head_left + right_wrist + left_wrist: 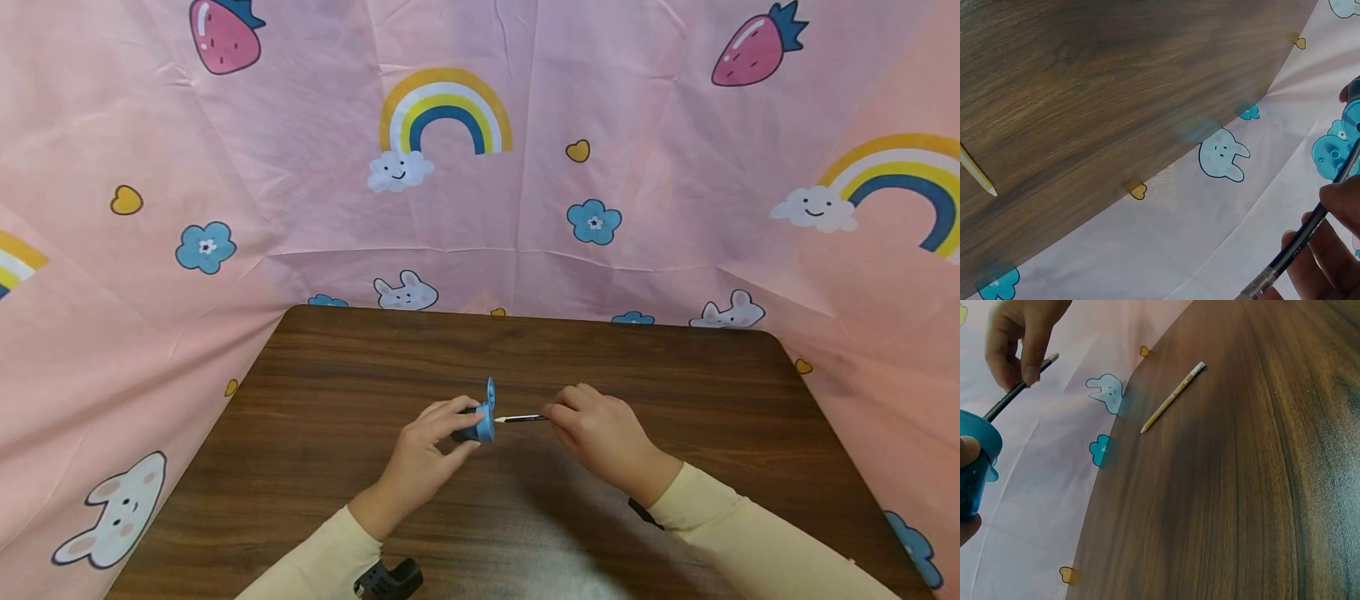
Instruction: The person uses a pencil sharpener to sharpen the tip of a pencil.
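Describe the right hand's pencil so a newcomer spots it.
In the head view, start at the brown table, then find the right hand above it. It pinches the dark pencil, whose pale tip points at the blue container in the left hand. That dark barrel sets it apart from the yellow pencil on the table.

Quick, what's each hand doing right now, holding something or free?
Left hand: closed, gripping the blue sharpener, whose lid is flipped open.
Right hand: closed, pinching a dark pencil.
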`<state>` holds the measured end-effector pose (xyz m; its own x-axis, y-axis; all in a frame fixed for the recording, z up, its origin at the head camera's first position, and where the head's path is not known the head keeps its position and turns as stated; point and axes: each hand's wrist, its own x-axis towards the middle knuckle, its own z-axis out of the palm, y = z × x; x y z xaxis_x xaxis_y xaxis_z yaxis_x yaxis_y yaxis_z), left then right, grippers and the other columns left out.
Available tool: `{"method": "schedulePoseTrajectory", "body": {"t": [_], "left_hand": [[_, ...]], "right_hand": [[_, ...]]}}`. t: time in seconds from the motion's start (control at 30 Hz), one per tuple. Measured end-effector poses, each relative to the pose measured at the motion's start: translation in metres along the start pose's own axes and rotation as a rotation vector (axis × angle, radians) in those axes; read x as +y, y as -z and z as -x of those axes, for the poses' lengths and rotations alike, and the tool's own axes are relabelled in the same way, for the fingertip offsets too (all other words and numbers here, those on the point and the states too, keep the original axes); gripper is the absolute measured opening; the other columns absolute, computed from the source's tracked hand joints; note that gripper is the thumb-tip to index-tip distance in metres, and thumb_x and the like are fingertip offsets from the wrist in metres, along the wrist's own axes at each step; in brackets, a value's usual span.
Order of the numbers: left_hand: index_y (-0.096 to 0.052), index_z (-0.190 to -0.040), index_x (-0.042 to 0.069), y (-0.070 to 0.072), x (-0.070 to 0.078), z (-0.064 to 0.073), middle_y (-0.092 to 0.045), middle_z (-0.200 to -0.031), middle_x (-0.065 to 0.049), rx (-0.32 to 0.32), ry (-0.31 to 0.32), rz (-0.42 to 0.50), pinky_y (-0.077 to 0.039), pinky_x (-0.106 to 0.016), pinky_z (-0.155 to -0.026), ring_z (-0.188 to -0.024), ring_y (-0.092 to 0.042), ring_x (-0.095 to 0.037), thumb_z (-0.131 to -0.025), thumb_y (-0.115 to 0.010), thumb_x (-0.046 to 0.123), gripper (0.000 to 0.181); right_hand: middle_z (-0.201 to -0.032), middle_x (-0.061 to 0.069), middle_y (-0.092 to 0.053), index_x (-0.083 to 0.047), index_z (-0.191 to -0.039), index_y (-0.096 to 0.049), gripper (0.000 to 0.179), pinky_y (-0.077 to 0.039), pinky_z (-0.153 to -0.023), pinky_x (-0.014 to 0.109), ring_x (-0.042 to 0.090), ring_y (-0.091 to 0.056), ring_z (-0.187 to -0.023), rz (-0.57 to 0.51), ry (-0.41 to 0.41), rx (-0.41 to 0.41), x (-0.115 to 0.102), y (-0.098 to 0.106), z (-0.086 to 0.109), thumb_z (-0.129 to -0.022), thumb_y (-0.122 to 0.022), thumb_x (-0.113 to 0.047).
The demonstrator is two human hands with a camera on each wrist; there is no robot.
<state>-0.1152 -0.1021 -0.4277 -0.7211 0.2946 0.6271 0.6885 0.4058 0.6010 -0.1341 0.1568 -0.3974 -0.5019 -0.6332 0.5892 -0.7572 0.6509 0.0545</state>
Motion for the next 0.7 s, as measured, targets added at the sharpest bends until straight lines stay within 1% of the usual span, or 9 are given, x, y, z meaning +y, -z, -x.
{"method": "schedulePoseTrajectory", "body": {"t": [0.13,0.33,0.57,0.7], "left_hand": [[-0.073,-0.108,0.001,-0.0014,0.0012,0.0,-0.067,-0.117,-0.011,-0.009,0.012,0.005,-0.058,-0.035,-0.079,-0.108,-0.061,-0.03,-0.069,-0.081,-0.01,0.041],[-0.073,-0.107,0.001,-0.0025,0.0011,0.0001,-0.067,-0.117,-0.01,0.001,0.018,0.003,-0.058,-0.034,-0.079,-0.108,-0.061,-0.028,-0.069,-0.081,-0.01,0.041],[-0.072,-0.109,0.0,-0.0034,0.0001,-0.0013,-0.067,-0.115,-0.012,0.016,-0.011,0.019,-0.058,-0.032,-0.075,-0.105,-0.061,-0.027,-0.068,-0.081,-0.011,0.044],[-0.072,-0.11,0.0,-0.0027,0.0016,-0.002,-0.067,-0.116,-0.012,0.005,-0.007,0.021,-0.058,-0.032,-0.075,-0.106,-0.061,-0.028,-0.068,-0.081,-0.01,0.044]], "right_hand": [[-0.079,-0.001,-0.059,-0.012,-0.091,-0.075,0.02,-0.043,-0.046,0.023,0.011,-0.052,-0.066,0.01,0.012,-0.002,0.0,-0.0009,-0.0007,-0.073,-0.082,-0.006],[-0.079,-0.001,-0.059,-0.011,-0.091,-0.075,0.021,-0.044,-0.047,0.023,0.011,-0.052,-0.065,0.024,0.029,-0.011,-0.0009,-0.0005,0.0,-0.072,-0.082,-0.005],[-0.077,0.0,-0.057,-0.01,-0.091,-0.075,0.022,-0.044,-0.047,0.022,0.011,-0.05,-0.065,0.024,0.036,-0.017,-0.0039,0.0004,-0.0003,-0.071,-0.082,-0.003],[-0.078,0.0,-0.058,-0.01,-0.092,-0.075,0.023,-0.045,-0.048,0.022,0.011,-0.05,-0.065,0.031,0.038,-0.031,-0.0056,0.0006,-0.0029,-0.072,-0.083,-0.005]]}}
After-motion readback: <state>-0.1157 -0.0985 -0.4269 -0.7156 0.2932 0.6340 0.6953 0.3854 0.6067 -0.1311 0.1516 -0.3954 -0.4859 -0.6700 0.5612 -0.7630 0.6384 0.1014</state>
